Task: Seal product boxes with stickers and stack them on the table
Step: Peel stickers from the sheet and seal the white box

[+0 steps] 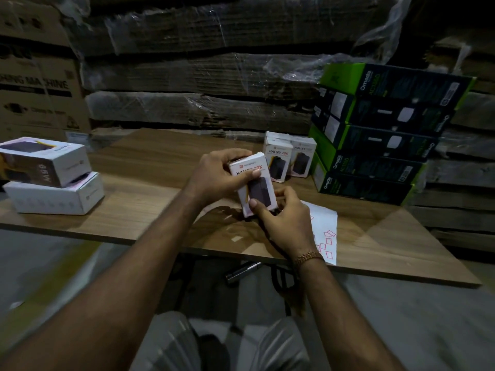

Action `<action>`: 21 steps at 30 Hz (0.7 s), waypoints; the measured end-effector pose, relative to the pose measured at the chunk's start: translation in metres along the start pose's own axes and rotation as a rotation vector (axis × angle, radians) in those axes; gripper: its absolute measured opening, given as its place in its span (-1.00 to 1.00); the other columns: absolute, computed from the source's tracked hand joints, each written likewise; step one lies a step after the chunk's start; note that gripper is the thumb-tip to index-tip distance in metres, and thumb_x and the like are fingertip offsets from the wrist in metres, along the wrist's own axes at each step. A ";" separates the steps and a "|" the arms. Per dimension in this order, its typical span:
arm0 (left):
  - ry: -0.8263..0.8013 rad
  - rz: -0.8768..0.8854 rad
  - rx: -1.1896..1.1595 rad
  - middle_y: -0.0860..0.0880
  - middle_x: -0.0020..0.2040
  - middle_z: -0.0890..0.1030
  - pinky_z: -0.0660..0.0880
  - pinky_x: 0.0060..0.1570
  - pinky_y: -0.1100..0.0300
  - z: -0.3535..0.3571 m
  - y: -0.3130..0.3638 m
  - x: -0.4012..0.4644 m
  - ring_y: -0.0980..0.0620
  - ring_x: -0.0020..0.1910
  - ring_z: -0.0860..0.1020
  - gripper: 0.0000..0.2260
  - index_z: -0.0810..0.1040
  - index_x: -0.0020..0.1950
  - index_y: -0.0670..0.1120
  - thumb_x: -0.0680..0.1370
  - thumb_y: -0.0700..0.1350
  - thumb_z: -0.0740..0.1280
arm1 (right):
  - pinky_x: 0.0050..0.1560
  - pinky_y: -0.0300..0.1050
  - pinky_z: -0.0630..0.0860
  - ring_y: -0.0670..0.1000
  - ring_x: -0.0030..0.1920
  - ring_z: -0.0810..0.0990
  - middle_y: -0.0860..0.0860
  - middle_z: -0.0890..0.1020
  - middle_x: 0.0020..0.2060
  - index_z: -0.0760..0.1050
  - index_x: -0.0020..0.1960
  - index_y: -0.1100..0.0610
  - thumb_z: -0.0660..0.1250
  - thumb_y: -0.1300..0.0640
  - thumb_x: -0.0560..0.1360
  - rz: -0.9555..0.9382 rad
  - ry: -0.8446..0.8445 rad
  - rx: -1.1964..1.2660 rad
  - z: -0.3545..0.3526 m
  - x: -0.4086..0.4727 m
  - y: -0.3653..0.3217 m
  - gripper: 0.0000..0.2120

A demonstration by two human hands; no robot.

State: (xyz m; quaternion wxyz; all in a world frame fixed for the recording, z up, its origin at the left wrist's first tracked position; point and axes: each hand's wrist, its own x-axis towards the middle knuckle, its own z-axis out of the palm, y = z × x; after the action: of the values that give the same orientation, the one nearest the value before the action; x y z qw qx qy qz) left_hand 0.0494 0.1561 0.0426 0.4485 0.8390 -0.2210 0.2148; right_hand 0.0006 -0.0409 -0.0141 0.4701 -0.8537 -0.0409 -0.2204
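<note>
A small white product box (261,192) printed "HALLEY 20K" stands tilted just above the wooden table (139,188), held between both hands. My left hand (217,175) grips its upper end, thumb across the front. My right hand (284,218) holds its lower end, thumb on the front face. A white sticker sheet (325,231) with small red-edged stickers lies on the table under my right wrist. Two more white boxes of the same kind (289,158) stand upright behind, side by side.
Two larger white boxes (51,180) are stacked at the table's left end. A leaning stack of several black-and-green boxes (380,137) fills the right rear. Wrapped cardboard bundles (203,76) form a wall behind. The table's front edge runs just below my wrists.
</note>
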 end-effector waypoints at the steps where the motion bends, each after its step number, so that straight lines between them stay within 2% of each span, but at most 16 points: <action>1: 0.005 0.006 0.002 0.10 0.20 0.68 0.54 -0.09 0.47 0.000 0.000 0.001 0.30 0.08 0.63 -0.50 0.62 0.42 0.01 0.52 0.15 0.56 | 0.04 0.00 0.68 -0.13 0.01 0.67 -0.12 0.70 0.03 0.52 0.24 -0.05 0.54 -0.32 0.44 0.003 0.000 0.001 0.000 0.000 0.001 -0.48; 4: 0.014 0.020 -0.007 0.12 0.17 0.69 0.56 -0.06 0.46 0.003 -0.003 0.001 0.32 0.08 0.63 -0.51 0.64 0.39 0.00 0.52 0.17 0.54 | 0.03 0.04 0.69 -0.14 0.00 0.67 -0.12 0.71 0.01 0.52 0.22 -0.07 0.51 -0.36 0.43 0.000 0.011 -0.009 0.002 0.001 0.004 -0.48; 8: 0.009 0.043 -0.017 0.11 0.19 0.69 0.66 0.05 0.17 0.006 -0.004 -0.001 0.21 0.11 0.66 -0.52 0.63 0.40 0.01 0.54 0.16 0.55 | 0.05 0.02 0.67 -0.12 0.05 0.63 -0.11 0.68 0.04 0.55 0.22 -0.06 0.50 -0.37 0.42 -0.015 0.019 -0.041 0.002 0.002 0.007 -0.46; 10: 0.003 0.050 -0.007 0.12 0.21 0.69 0.67 0.07 0.11 0.006 -0.002 -0.002 0.20 0.14 0.66 -0.51 0.62 0.41 0.02 0.53 0.14 0.56 | 0.10 0.06 0.65 -0.05 0.13 0.57 -0.09 0.60 0.09 0.55 0.22 -0.04 0.45 -0.45 0.37 -0.026 0.017 -0.115 0.003 0.003 0.009 -0.38; 13: -0.014 0.081 0.042 0.12 0.22 0.67 0.66 0.08 0.13 0.004 0.003 -0.004 0.20 0.16 0.64 -0.48 0.61 0.41 0.04 0.50 0.15 0.58 | 0.19 0.04 0.60 -0.02 0.24 0.50 -0.07 0.52 0.19 0.53 0.31 0.00 0.41 -0.47 0.36 -0.038 0.032 -0.159 0.005 0.003 0.008 -0.28; 15: -0.024 0.106 0.068 0.12 0.21 0.66 0.65 0.07 0.18 0.003 0.006 -0.006 0.21 0.15 0.63 -0.49 0.60 0.39 0.03 0.49 0.13 0.60 | 0.22 -0.06 0.57 -0.07 0.28 0.49 -0.10 0.50 0.25 0.47 0.40 -0.01 0.43 -0.38 0.46 -0.075 0.090 -0.047 0.003 -0.001 0.002 -0.34; 18: -0.023 0.125 0.070 0.10 0.19 0.69 0.64 0.06 0.22 0.002 0.009 -0.008 0.21 0.14 0.65 -0.51 0.61 0.34 -0.01 0.48 0.09 0.62 | 0.25 -0.14 0.53 -0.12 0.29 0.49 -0.09 0.51 0.28 0.47 0.42 0.02 0.34 -0.27 0.61 -0.218 0.230 0.061 -0.004 -0.003 -0.012 -0.48; 21: -0.034 0.125 0.050 0.09 0.16 0.69 0.62 0.01 0.32 0.004 0.010 -0.009 0.22 0.12 0.66 -0.52 0.59 0.29 -0.01 0.45 0.06 0.65 | 0.27 -0.16 0.51 -0.10 0.32 0.51 -0.03 0.52 0.32 0.48 0.44 0.07 0.20 -0.18 0.68 -0.326 0.224 0.090 -0.011 0.006 -0.031 -0.54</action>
State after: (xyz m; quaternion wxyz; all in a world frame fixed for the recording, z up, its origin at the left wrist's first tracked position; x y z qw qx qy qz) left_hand 0.0368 0.1493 0.0427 0.4093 0.8381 -0.2751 0.2334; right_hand -0.0064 -0.0340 0.0174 0.4675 -0.7840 -0.1360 -0.3851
